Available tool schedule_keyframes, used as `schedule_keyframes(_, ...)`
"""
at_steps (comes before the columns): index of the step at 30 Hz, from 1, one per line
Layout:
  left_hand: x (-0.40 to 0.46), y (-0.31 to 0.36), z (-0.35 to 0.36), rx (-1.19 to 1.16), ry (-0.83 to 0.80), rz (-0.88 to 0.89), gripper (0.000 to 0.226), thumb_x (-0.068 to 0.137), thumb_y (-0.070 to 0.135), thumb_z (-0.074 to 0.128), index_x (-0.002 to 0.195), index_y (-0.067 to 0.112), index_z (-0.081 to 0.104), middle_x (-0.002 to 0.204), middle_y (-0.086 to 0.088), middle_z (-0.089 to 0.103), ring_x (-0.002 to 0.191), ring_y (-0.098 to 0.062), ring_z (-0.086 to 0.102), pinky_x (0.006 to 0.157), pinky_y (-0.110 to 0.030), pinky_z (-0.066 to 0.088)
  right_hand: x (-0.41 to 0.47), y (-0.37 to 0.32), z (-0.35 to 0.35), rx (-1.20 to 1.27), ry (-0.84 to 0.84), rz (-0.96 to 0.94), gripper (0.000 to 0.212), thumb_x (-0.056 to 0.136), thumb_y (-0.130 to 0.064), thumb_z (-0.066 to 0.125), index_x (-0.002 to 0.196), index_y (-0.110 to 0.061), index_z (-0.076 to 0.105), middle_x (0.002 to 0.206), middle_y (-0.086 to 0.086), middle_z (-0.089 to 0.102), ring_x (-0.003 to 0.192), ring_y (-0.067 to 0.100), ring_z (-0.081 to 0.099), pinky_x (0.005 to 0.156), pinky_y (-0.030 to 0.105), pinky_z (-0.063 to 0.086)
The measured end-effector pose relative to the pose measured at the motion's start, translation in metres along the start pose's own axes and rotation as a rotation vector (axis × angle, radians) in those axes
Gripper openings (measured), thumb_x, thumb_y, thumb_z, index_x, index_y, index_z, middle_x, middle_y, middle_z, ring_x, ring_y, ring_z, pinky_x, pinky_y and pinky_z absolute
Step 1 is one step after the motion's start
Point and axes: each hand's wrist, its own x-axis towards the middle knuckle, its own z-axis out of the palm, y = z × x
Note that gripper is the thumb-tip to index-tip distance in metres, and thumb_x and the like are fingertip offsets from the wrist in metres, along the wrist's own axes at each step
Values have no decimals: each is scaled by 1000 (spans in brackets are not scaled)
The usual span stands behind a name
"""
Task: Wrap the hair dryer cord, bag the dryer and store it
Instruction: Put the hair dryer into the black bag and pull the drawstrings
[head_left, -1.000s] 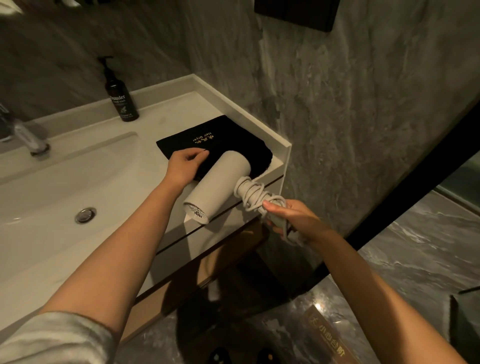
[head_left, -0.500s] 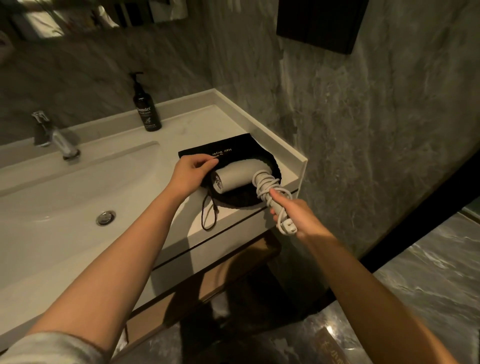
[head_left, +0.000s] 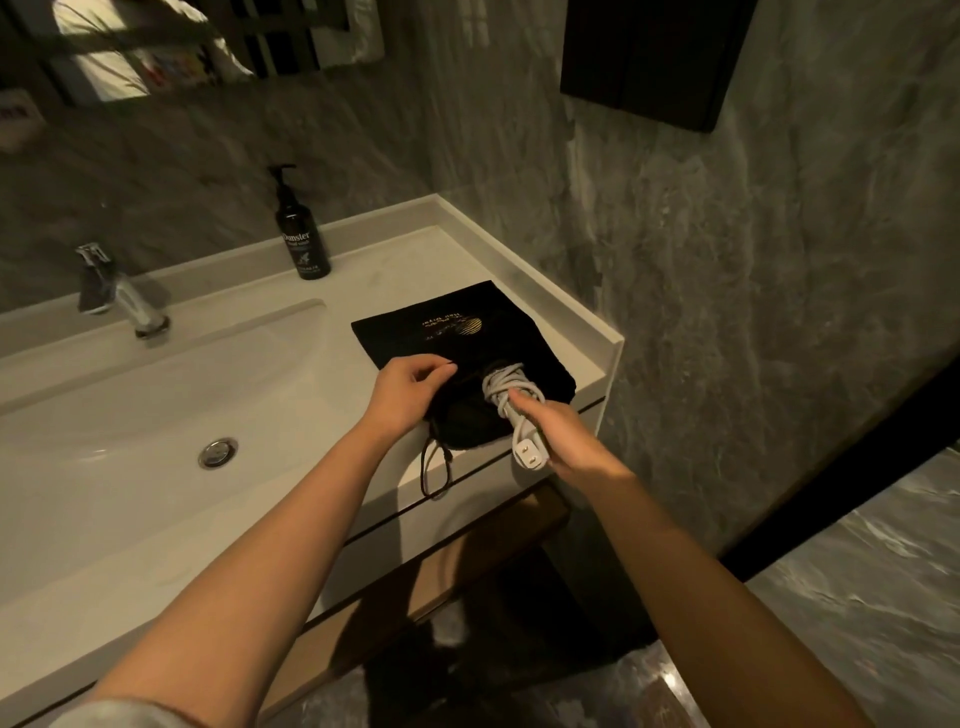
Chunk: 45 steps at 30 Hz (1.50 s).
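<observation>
A black drawstring bag with gold print lies on the right end of the white vanity counter. The hair dryer's body is out of sight inside the bag. Its white cord, wound in a bundle, and the plug stick out of the bag's mouth. My right hand grips the wound cord just behind the plug. My left hand pinches the upper edge of the bag's opening. The bag's black drawstring hangs over the counter's front edge.
A dark pump bottle stands at the back of the counter. The basin with its drain and a chrome tap lie to the left. A grey marble wall rises on the right. Below the counter is a wooden shelf.
The dryer's white body has slid into the bag and out of sight. My right hand pushed in with the wound cord. My left hand kept hold of the bag's mouth.
</observation>
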Motion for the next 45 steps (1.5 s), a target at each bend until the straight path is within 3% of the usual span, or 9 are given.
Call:
schedule_keyframes(4, 1, -4, 2, -19, 13, -11, 16, 93, 17, 56, 99, 16, 71, 95, 2, 68, 98, -17, 64, 87, -33, 53, -10, 11, -2, 51, 114, 0, 82, 71, -32, 77, 137, -3, 37, 132, 14, 55, 117, 29, 57, 105, 45, 43)
schedule_keyframes(13, 1, -6, 2, -43, 24, -13, 18, 93, 17, 56, 104, 13, 70, 99, 0, 67, 99, -17, 62, 82, -23, 50, -31, 15, 6, 112, 222, 13, 34, 81, -24, 70, 98, 4, 61, 87, 15, 64, 71, 21, 64, 71, 34, 56)
schedule_keyframes(16, 2, -5, 3, -43, 28, -9, 16, 93, 16, 57, 101, 15, 70, 98, 0, 68, 99, -17, 63, 79, -19, 48, -24, 3, 13, 90, 199, -79, 38, 83, -25, 67, 106, 5, 61, 95, 14, 68, 76, 18, 67, 67, 26, 57)
schedule_keyframes(22, 2, -7, -2, -22, 28, -18, 19, 93, 18, 56, 104, 12, 70, 102, -5, 70, 101, -21, 65, 90, -39, 53, -10, 2, 23, -68, 40, -204, 40, 87, -26, 62, 121, -6, 59, 109, 4, 68, 102, 17, 64, 84, 29, 51)
schedule_keyframes(28, -3, -7, -1, 13, 27, -18, 18, 93, 18, 56, 102, 13, 71, 99, -3, 70, 98, -20, 65, 87, -33, 52, 6, 16, 29, -118, 66, -246, 38, 84, -20, 67, 120, -10, 60, 114, 3, 66, 108, 14, 62, 92, 24, 48)
schedule_keyframes(35, -16, -13, 4, 137, 45, -23, 21, 89, 21, 62, 109, 16, 69, 108, -4, 70, 105, -20, 63, 88, -30, 50, 9, 24, 18, -346, 269, -325, 49, 80, -30, 71, 122, -11, 56, 101, -1, 60, 91, 16, 60, 84, 32, 52)
schedule_keyframes(38, -29, -19, 3, 365, 143, 26, 47, 77, 40, 74, 116, 19, 60, 114, -1, 62, 109, -18, 55, 87, -29, 46, 9, 17, -7, -437, 504, -416, 35, 82, -21, 68, 111, -6, 54, 91, 6, 58, 84, 20, 58, 83, 39, 52)
schedule_keyframes(41, -50, -21, 7, 534, 271, -126, 72, 64, 60, 76, 112, 11, 52, 104, -1, 54, 95, -17, 53, 70, -31, 47, 17, 6, -26, -460, 581, -399, 44, 84, -18, 67, 121, -5, 47, 105, 9, 52, 95, 19, 51, 91, 29, 43)
schedule_keyframes(45, -64, -25, 17, 631, 66, -364, 38, 84, 50, 62, 84, 12, 57, 82, -5, 61, 79, -24, 60, 59, -31, 38, 33, -6, -29, -526, 509, -340, 39, 87, -21, 63, 120, -2, 53, 99, 9, 56, 96, 24, 56, 80, 29, 40)
